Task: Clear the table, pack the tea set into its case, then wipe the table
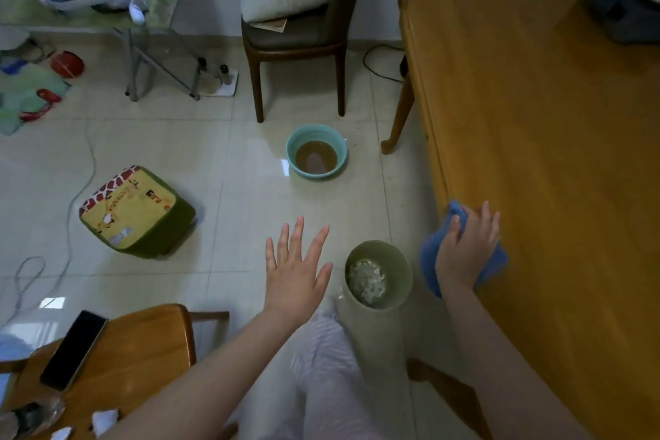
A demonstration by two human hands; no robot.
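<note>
The left hand (296,271) hangs empty over the floor, fingers spread, while the right hand (464,250) presses a blue cloth (430,261) with flat fingers onto the near edge of the table (553,154), whose top looks cleared, so only wiping seems left.

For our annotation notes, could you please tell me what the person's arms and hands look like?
The left forearm and right forearm are bare, with no sleeves in view. The left hand and right hand show no gloves, rings, watch or bracelet.
</note>
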